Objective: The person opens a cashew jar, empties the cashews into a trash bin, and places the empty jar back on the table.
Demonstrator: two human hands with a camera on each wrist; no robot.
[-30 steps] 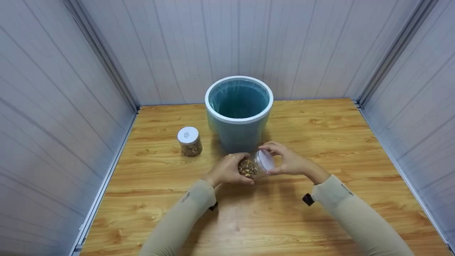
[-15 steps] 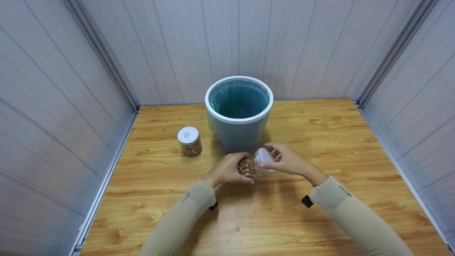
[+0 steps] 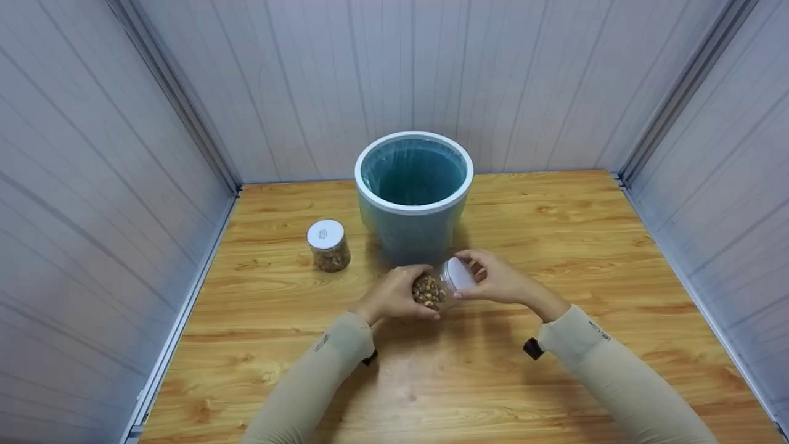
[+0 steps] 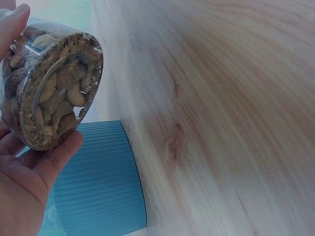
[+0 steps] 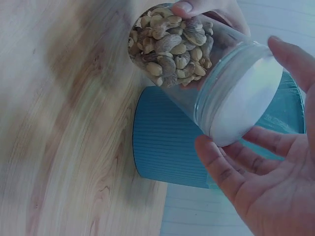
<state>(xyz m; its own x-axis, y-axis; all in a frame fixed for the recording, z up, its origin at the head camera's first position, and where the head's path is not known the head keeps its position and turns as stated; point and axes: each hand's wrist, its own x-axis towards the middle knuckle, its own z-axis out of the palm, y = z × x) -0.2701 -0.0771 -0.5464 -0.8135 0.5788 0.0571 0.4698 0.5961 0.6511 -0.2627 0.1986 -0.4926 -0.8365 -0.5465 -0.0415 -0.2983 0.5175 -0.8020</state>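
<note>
Through my head feed, the change over the last 0.5 s is small and sits in the right hand (image 3: 500, 277): its thumb, which lay across the face of the white lid (image 5: 246, 98), now rests lower, at the lid's near edge. The left hand (image 3: 394, 293) matches both earlier frames, and so does the cashew jar (image 5: 189, 101) in its grasp. The bin (image 3: 414, 209) also stays put.

I see the 2 hands clamped on 1 jar from opposite ends. The left hand wraps the base, thumb on the near side and fingers on the far side. The right hand has the lid by its rim, thumb at 1 edge and fingertips at the other, the palm hanging behind it. Both forearms reach in from the bottom corners in pale sleeves (image 3: 616, 370).

The jar is tipped over sideways, base to the left and lid to the right, in front of the bin. From my left wrist feed it appears raised off the counter (image 3: 555, 234). The cashews (image 5: 172, 49) gather toward the base. A second jar (image 3: 331, 258) stands upright left of the bin, its white top bearing print too small to read.
</note>
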